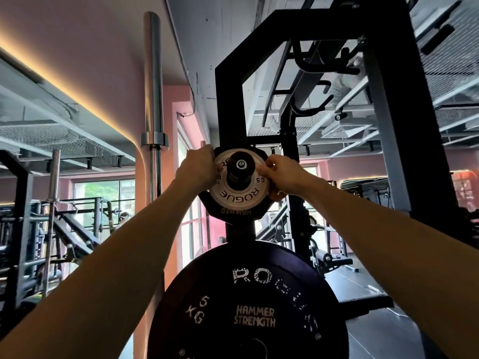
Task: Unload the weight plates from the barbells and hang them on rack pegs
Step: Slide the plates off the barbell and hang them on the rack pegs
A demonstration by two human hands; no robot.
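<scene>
**Two hands on the small plate at the peg**

Two hands, one on each side of the small white plate (234,189), which already sits on the upper peg (241,164) of the rack (229,99), against a dark plate (228,211) behind it. I judge it light: it is marked 0.5, a thin, stiff disc, smooth-faced and likely a bit slippery. The rim at opposite sides is the sensible place to hold it, as I do now.

My left hand (198,168) curls over the left edge; its fingers wrap around the rim, their tips hidden behind the plates. My right hand (281,174) pinches the right edge, fingers (267,170) bent and close together, on the plate's face near the hub. Neither hand is spread.

Below hangs a large black plate (248,301), which I am not touching.
</scene>
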